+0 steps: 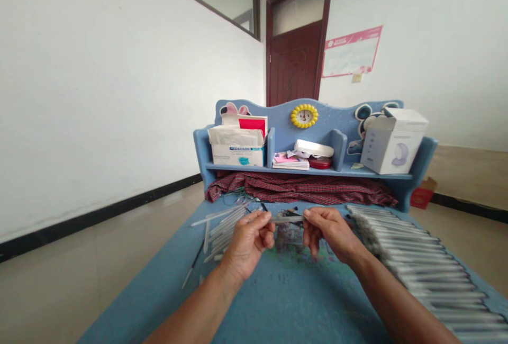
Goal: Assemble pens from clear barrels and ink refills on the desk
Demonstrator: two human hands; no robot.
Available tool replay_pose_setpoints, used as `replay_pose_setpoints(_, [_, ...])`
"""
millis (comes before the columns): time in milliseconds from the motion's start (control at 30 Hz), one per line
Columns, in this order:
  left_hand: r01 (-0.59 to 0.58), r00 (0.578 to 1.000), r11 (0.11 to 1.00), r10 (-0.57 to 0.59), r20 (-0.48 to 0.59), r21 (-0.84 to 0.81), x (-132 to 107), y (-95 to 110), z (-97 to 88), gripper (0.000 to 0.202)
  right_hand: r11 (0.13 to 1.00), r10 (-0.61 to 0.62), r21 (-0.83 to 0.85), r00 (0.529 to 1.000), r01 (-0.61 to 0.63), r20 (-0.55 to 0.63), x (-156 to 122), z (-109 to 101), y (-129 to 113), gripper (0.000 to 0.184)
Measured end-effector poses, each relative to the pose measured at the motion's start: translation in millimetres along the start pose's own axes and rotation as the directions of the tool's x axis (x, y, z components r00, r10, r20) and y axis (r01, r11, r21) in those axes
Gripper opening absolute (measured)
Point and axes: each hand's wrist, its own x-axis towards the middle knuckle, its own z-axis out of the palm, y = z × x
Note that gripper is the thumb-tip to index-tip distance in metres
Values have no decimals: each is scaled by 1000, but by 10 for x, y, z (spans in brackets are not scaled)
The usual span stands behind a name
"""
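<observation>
Blue desk (278, 301) runs up to a shelf bearing a yellow clock (304, 115). Straight below the clock a slim grey tube (286, 219) lies crosswise, long axis left to right. The left hand (250, 241) and right hand (329, 230) each pinch one end, equally near. Loose tubes (224, 225) lie below-left of the clock, a packed row (416, 259) below-right

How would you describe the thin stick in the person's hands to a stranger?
Start at the blue desk, between the loose pile of pale tubes on the left and the long row of tubes on the right. The thin grey stick is the only one lifted, pinched between the left hand and right hand.
</observation>
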Motion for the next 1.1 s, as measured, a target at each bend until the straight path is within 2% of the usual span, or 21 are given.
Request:
replay_pose_setpoints(300, [-31, 999, 999, 32, 38, -6, -14, -3, 1, 16, 999, 2, 53, 1000, -2, -8, -3, -39, -6, 36])
replay_pose_setpoints(400, [-30, 999, 998, 32, 42, -50, -19, -16, 1, 15, 995, -39, 94, 999, 36, 30, -22, -24, 21, 37])
replay_pose_setpoints(500, [-12, 999, 996, 16, 40, -94, -36, -44, 6, 16, 992, -66, 114, 995, 57, 75, -48, 51, 78, 30])
replay_pose_setpoints(700, [49, 991, 993, -35, 131, -104, -81, -137, 26, 18, 981, -69, 178, 997, 75, -40, -98, 270, 162, 29])
replay_pose_setpoints(800, [58, 987, 996, -46, 155, -75, -97, -174, 34, 22, 977, -76, 193, 994, 90, -78, -110, 306, 153, 26])
replay_pose_setpoints(867, [58, 983, 998, -55, 174, -13, -100, -188, 37, 25, 974, -87, 198, 990, 108, -113, -108, 281, 140, 23])
replay_pose_setpoints(967, [-2, 990, 971, -32, 140, 239, -97, -154, 36, 26, 966, -103, 217, 980, 140, -173, -89, 183, 136, 19])
replay_pose_setpoints(1033, [-100, 994, 883, 70, 82, 459, -109, -54, 23, 22, 962, -94, 230, 972, 144, -214, -68, 103, 150, 19])
replay_pose_setpoints(1100, [-199, 977, 745, 201, 71, 636, -154, 124, 0, 18, 962, -73, 238, 968, 131, -239, -49, 38, 172, 20])
